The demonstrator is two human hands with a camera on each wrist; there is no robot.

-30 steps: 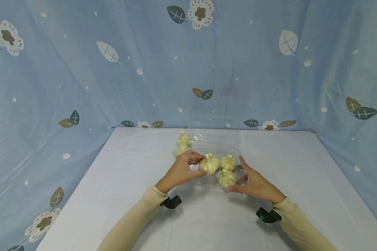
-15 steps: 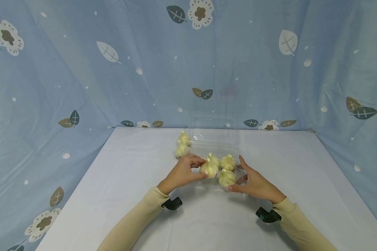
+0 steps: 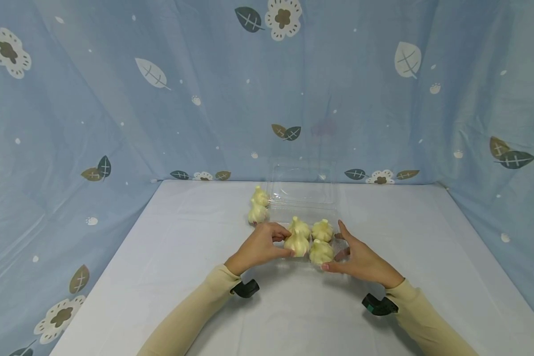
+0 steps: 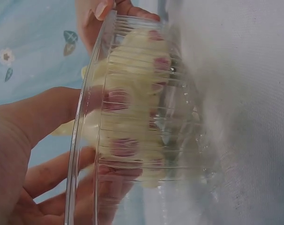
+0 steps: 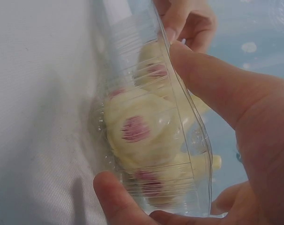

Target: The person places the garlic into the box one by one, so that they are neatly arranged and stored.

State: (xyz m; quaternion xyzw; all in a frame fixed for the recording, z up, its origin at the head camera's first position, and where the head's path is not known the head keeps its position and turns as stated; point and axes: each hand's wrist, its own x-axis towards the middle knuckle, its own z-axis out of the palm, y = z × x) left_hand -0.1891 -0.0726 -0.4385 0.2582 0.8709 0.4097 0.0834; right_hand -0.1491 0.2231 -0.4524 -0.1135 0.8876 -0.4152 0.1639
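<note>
Head view: the left hand (image 3: 262,244) has its grip closed to a pinch, thumb and fingers on the front-left garlic bulb (image 3: 296,244). That bulb is between the fingertips, within the left front of the clear container (image 3: 304,214); whether it touches the bottom I cannot tell. The right hand (image 3: 364,258) has a wider grip, thumb at the front and fingers along the right side, holding the container's corner. Three more bulbs (image 3: 322,231) fill the other places inside. Two loose bulbs (image 3: 257,214) stand on the desk (image 3: 293,316) just left of the container, and its lid (image 3: 302,192) is open at the back.

Both wrist views add the reddish-purple patches (image 5: 135,129) low on the bulbs, seen through the ribbed wall (image 4: 132,178). Right wrist view shows the right thumb (image 5: 198,77) at the rim and another finger outside, near the desk.
</note>
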